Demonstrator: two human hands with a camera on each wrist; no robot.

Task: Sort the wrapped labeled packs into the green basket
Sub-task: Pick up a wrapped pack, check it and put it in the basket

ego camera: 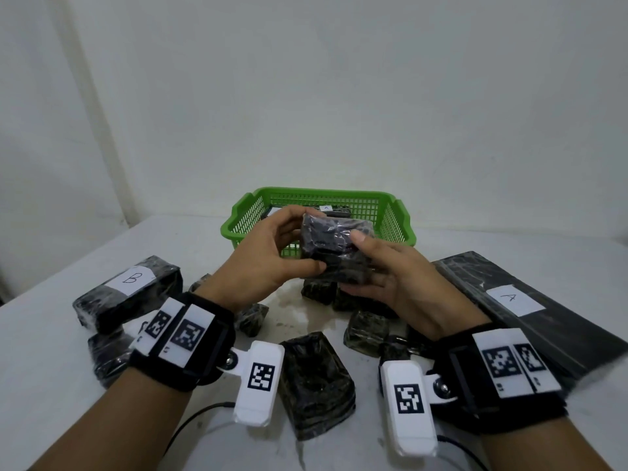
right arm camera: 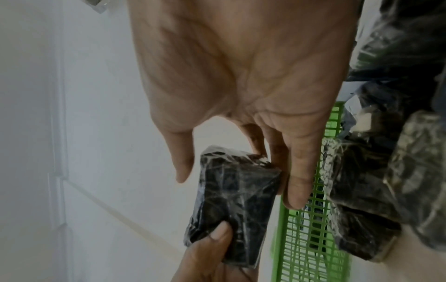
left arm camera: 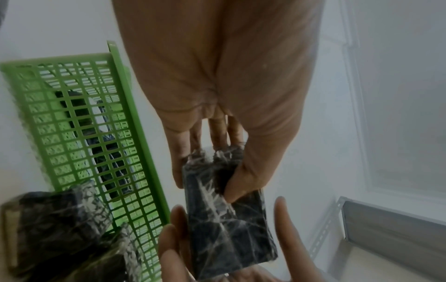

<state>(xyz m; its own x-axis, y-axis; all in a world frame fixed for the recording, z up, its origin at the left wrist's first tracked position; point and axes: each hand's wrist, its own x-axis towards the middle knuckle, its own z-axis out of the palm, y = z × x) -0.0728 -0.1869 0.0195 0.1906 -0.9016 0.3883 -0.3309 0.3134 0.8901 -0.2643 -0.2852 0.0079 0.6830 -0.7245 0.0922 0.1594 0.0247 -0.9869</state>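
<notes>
Both hands hold one black plastic-wrapped pack [ego camera: 336, 249] in the air, just in front of the green basket [ego camera: 319, 191]. My left hand [ego camera: 306, 239] pinches its left end, thumb below and fingers on top. My right hand [ego camera: 360, 263] cups its right end, fingers curled beneath and thumb by the top face. No label shows on this pack. In the left wrist view the left hand [left arm camera: 207, 177] grips the pack [left arm camera: 224, 219] beside the basket [left arm camera: 72, 133]. The right wrist view shows the right hand [right arm camera: 239, 181] round the pack [right arm camera: 236, 200].
A pack labelled B [ego camera: 132, 290] lies at the left. A large flat pack labelled A [ego camera: 530, 307] lies at the right. Several small wrapped packs [ego camera: 316, 382] are scattered on the white table below my hands. Inside the basket lie packs, one labelled A [ego camera: 326, 208].
</notes>
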